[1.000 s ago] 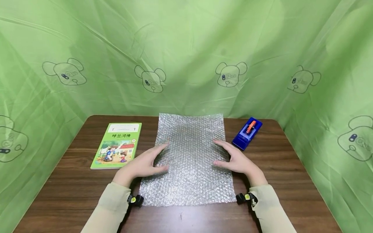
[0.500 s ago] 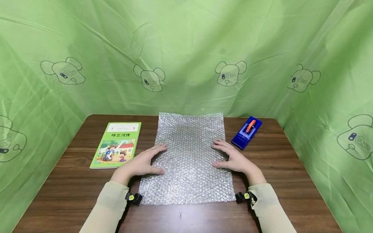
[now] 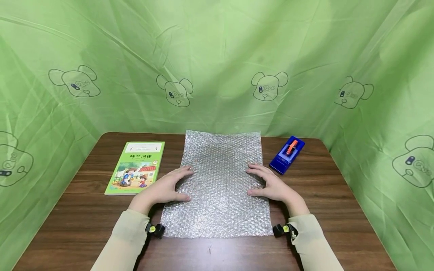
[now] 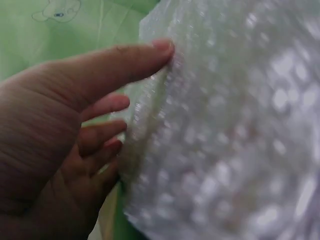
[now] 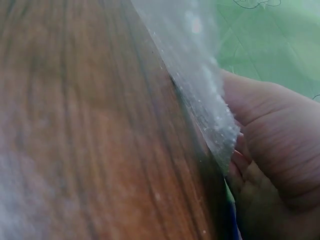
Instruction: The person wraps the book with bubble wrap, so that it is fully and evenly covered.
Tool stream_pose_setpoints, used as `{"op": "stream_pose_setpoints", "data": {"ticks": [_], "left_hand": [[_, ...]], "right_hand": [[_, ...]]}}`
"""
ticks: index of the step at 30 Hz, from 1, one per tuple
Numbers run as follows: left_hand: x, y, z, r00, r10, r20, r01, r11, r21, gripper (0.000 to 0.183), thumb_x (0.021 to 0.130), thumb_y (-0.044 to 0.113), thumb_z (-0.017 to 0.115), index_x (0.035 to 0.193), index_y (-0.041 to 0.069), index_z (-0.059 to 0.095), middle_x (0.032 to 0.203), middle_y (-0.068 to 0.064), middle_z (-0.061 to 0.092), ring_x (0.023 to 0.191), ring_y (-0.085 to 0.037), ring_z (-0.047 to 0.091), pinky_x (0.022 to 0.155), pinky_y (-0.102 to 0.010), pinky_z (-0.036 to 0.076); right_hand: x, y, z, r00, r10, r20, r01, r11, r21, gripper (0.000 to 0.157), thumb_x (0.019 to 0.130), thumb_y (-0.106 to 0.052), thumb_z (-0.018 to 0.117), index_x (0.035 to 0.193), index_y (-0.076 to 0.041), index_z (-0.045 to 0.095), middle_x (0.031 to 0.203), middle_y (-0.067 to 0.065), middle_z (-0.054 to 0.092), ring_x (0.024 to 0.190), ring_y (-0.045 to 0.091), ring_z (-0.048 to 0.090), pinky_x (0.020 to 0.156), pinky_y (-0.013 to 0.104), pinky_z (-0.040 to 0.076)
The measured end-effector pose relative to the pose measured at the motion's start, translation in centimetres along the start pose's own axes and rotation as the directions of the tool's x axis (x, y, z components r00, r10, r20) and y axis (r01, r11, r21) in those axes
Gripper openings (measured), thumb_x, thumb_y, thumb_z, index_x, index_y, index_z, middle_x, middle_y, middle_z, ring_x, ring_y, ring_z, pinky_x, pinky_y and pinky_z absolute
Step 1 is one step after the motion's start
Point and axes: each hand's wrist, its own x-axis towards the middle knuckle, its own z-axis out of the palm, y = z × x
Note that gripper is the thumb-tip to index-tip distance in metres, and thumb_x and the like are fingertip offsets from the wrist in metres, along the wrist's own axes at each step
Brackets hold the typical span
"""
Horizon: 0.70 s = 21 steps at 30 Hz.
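Note:
A silvery, translucent piece of bubble wrap (image 3: 220, 180) lies flat down the middle of the table. My left hand (image 3: 162, 190) is at its left edge, thumb and fingers spread apart and lightly bent over the wrap. On the opposite edge, my right hand (image 3: 276, 184) mirrors this pose. Nothing is pinched in either hand. In the left wrist view, the left thumb (image 4: 120, 67) reaches the wrap's surface, with the other fingers near its edge. The right wrist view shows the wrap's corner (image 5: 225, 145) in front of the right hand, hiding its fingertips.
Left of the wrap, a green illustrated book (image 3: 135, 169) lies on the brown wooden table (image 3: 78, 218), partly behind the left hand. A blue flat case (image 3: 280, 164) lies at the right, with a small orange object (image 3: 292, 147) on it. Green cloth (image 3: 217, 75) surrounds the table.
My left hand has shifted slightly left and its fingers spread a little. The right hand stays almost in place, its fingers slightly more spread. The bubble wrap, book and case stay put.

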Motion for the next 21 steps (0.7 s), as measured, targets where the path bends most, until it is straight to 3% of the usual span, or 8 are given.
{"op": "stream_pose_setpoints", "data": {"ticks": [4, 9, 16, 21], "left_hand": [[-0.2, 0.3, -0.6, 0.998, -0.043, -0.047, 0.044, 0.999, 0.013, 0.095, 0.088, 0.041, 0.092, 0.165, 0.009, 0.047, 0.176, -0.021, 0.032, 0.159, -0.050, 0.031, 0.125, -0.071, 0.030], [-0.5, 0.4, -1.4, 0.995, -0.083, -0.059, 0.082, 0.997, -0.010, 0.091, 0.090, 0.041, 0.091, 0.166, 0.013, 0.048, 0.178, -0.022, 0.025, 0.158, -0.050, 0.034, 0.123, -0.071, 0.034], [-1.0, 0.7, -2.3, 0.994, -0.078, -0.078, 0.077, 0.997, -0.020, 0.084, 0.092, 0.040, 0.089, 0.162, 0.012, 0.053, 0.176, -0.026, 0.028, 0.151, -0.051, 0.045, 0.118, -0.074, 0.039], [-1.2, 1.2, -2.8, 0.992, -0.074, -0.104, 0.074, 0.997, -0.005, 0.077, 0.092, 0.036, 0.089, 0.158, 0.011, 0.058, 0.175, -0.025, 0.030, 0.144, -0.047, 0.054, 0.116, -0.071, 0.044]], "right_hand": [[0.0, 0.0, 0.1, 1.000, 0.003, -0.014, -0.003, 1.000, -0.028, 0.081, 0.090, -0.044, 0.091, 0.157, -0.013, 0.059, 0.172, 0.011, 0.042, 0.160, 0.044, 0.031, 0.126, 0.072, 0.025], [0.1, -0.6, 0.1, 0.999, 0.025, -0.033, -0.026, 0.999, -0.039, 0.083, 0.087, -0.047, 0.093, 0.156, -0.013, 0.061, 0.171, 0.012, 0.043, 0.159, 0.044, 0.033, 0.126, 0.071, 0.027], [0.3, -1.1, 0.5, 0.998, 0.049, -0.048, -0.053, 0.995, -0.082, 0.082, 0.087, -0.047, 0.093, 0.154, -0.012, 0.062, 0.169, 0.014, 0.045, 0.158, 0.045, 0.034, 0.126, 0.071, 0.027], [0.3, -2.1, 0.4, 0.999, 0.041, -0.021, -0.043, 0.993, -0.114, 0.081, 0.090, -0.045, 0.091, 0.156, -0.008, 0.061, 0.170, 0.016, 0.044, 0.157, 0.047, 0.035, 0.126, 0.069, 0.030]]}}
